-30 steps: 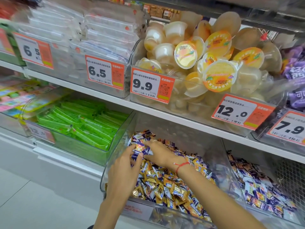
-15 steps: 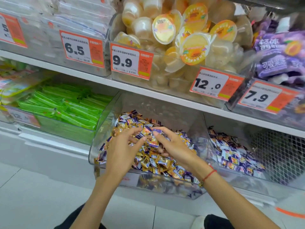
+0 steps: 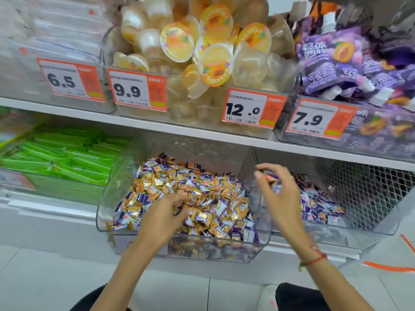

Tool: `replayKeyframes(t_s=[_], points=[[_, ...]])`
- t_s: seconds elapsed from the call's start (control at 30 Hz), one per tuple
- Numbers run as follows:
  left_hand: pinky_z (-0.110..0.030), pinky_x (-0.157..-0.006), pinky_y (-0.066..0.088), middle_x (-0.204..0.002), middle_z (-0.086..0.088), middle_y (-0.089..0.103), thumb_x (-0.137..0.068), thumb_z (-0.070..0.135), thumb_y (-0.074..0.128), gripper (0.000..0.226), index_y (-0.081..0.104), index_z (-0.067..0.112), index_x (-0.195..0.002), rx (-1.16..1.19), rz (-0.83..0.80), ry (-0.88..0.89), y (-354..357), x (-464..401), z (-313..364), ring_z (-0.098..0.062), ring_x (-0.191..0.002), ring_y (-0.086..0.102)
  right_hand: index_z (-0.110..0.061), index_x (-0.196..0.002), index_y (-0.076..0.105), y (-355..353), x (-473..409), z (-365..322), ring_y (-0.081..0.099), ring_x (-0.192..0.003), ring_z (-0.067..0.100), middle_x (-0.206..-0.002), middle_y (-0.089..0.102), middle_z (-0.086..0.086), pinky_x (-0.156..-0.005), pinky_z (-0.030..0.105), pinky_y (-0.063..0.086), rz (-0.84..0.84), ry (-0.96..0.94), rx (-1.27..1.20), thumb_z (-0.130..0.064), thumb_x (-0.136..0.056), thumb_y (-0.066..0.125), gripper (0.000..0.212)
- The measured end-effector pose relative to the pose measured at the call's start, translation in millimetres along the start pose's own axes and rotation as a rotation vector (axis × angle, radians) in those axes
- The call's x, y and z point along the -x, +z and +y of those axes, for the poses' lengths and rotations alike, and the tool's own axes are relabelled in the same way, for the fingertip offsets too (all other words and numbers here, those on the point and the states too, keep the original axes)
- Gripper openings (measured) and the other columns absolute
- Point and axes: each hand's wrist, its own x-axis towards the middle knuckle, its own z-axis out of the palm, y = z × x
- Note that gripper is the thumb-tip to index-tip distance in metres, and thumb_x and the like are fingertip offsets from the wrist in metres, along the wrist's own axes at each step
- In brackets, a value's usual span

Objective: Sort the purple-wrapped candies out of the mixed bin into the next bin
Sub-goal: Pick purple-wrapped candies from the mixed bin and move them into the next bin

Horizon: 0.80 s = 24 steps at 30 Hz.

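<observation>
Reaching over the clear divider, the right hand (image 3: pixel 281 198) hangs above the next bin (image 3: pixel 381 230), its fingers (image 3: pixel 261 175) curled and pinching a small purple-wrapped candy (image 3: pixel 270 176), though blur hides the exact grip. The left hand (image 3: pixel 161 217) lies in the mixed bin (image 3: pixel 105 212), at about 9 o'clock from the right hand, palm down on the heap with its fingers (image 3: pixel 179 199) bent into the wrappers; whether they have hold of a piece cannot be told. The mixed bin is filled with gold-wrapped candies (image 3: pixel 170 189) with purple-and-white pieces scattered through them. The next bin, at 3 o'clock from the mixed one and touching it, holds a lower pile of purple candies (image 3: pixel 318 207) directly below and beyond the right hand. A red cord bracelet (image 3: pixel 313 261) circles the right wrist. At 9 o'clock from the mixed bin sits a bin of green packets (image 3: pixel 67 158). On the shelf (image 3: pixel 179 131) above, at 12 o'clock, stands a bin of jelly cups (image 3: pixel 202 48), with purple pouches (image 3: pixel 332 61) at about 1 o'clock. Orange price tags (image 3: pixel 137 89) read 6.5, 9.9, 12.0 and 7.9 along that shelf's front. The person's dark trouser knees show over the tiled floor (image 3: pixel 45 277) at 6 o'clock.
</observation>
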Motion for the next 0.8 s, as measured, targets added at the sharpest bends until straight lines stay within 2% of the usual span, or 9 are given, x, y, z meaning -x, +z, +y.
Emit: replayKeyframes(t_s=[0.13,0.17,0.23,0.33,0.43,0.53,0.63,0.73,0.8], points=[[-0.033,-0.088,0.05,-0.128,0.017,0.054,-0.087,0.047,0.062,0.027,0.064,0.038,-0.112,-0.2,-0.179,0.001,-11.8,-6.6,-1.8,-0.007,-0.112,0.055,-0.017,-0.109,0.063,-18.5,-26.3,57.4,0.059,-0.087,0.015,-0.11,0.052,0.005,-0.071,0.027,0.046,0.092,-0.067,0.338,-0.022,-0.093,0.06,0.017],[-0.035,-0.09,0.05,-0.13,0.014,0.054,-0.086,0.047,0.064,0.028,0.064,0.037,-0.112,-0.219,-0.215,0.013,-13.0,-8.1,-0.6,-0.008,-0.113,0.055,-0.016,-0.115,0.06,-17.6,-31.3,75.3,0.058,-0.094,0.024,-0.115,0.05,0.01,-0.072,0.033,0.046,0.014,-0.001,0.446,-0.028,-0.093,0.058,0.025],[-0.035,-0.095,0.047,-0.132,0.011,0.053,-0.085,0.044,0.066,0.032,0.064,0.035,-0.116,-0.24,-0.275,0.031,-16.1,-9.4,2.6,-0.009,-0.116,0.053,-0.016,-0.137,0.044,-11.5,-35.9,107.0,0.042,-0.12,0.036,-0.134,0.042,0.016,-0.093,0.046,0.04,-0.253,0.163,0.701,-0.044,-0.094,0.049,0.051],[-0.031,-0.102,0.041,-0.137,0.009,0.05,-0.088,0.032,0.065,0.035,0.06,0.032,-0.123,-0.208,-0.359,0.031,-21.5,-11.7,2.6,-0.008,-0.124,0.048,-0.025,-0.153,0.009,-8.3,-44.2,123.9,0.01,-0.145,0.029,-0.158,0.016,0.005,-0.113,0.056,0.011,-0.566,0.326,0.85,-0.057,-0.097,0.028,0.067],[-0.024,-0.102,0.041,-0.14,0.008,0.05,-0.092,0.012,0.06,0.043,0.056,0.031,-0.13,-0.212,-0.436,0.019,-29.3,-10.5,-4.1,-0.008,-0.129,0.045,-0.031,-0.153,0.007,-17.6,-50.7,116.1,0.006,-0.146,0.03,-0.16,0.01,0.001,-0.115,0.056,0.005,-0.615,0.352,0.791,-0.059,-0.097,0.024,0.065],[-0.015,-0.088,0.041,-0.133,0.01,0.055,-0.091,0.012,0.059,0.043,0.056,0.031,-0.13,-0.258,-0.368,0.008,-33.0,-5.6,-6.0,-0.005,-0.122,0.051,-0.018,-0.146,0.032,-25.8,-40.1,85.8,0.028,-0.134,0.034,-0.147,0.036,0.011,-0.108,0.053,0.028,-0.331,0.125,0.708,-0.044,-0.097,0.043,0.056],[-0.025,-0.081,0.046,-0.12,0.006,0.063,-0.092,0.026,0.061,0.032,0.06,0.035,-0.122,-0.379,-0.179,-0.03,-29.6,-0.7,-2.1,-0.012,-0.107,0.059,-0.014,-0.126,0.055,-15.8,-23.5,28.4,0.049,-0.111,0.024,-0.121,0.056,0.008,-0.09,0.036,0.043,-0.118,-0.171,0.41,-0.02,-0.093,0.058,0.034],[-0.024,-0.076,0.047,-0.109,0.006,0.068,-0.089,0.029,0.065,0.026,0.066,0.036,-0.114,-0.301,-0.046,-0.052,-25.2,7.7,-6.9,-0.008,-0.099,0.063,-0.023,-0.112,0.065,6.9,-10.3,-15.8,0.054,-0.094,0.007,-0.107,0.062,-0.006,-0.082,0.02,0.043,-0.401,-0.308,0.436,-0.019,-0.093,0.058,0.021],[-0.02,-0.07,0.047,-0.095,0.012,0.068,-0.084,0.026,0.071,0.027,0.067,0.035,-0.109,-0.177,0.035,-0.064,-24.1,16.8,-13.3,-0.003,-0.094,0.062,-0.021,-0.117,0.063,28.7,-4.1,-17.6,0.055,-0.101,0.011,-0.113,0.06,-0.005,-0.08,0.02,0.041,-0.635,-0.301,0.573,-0.022,-0.093,0.06,0.024]])
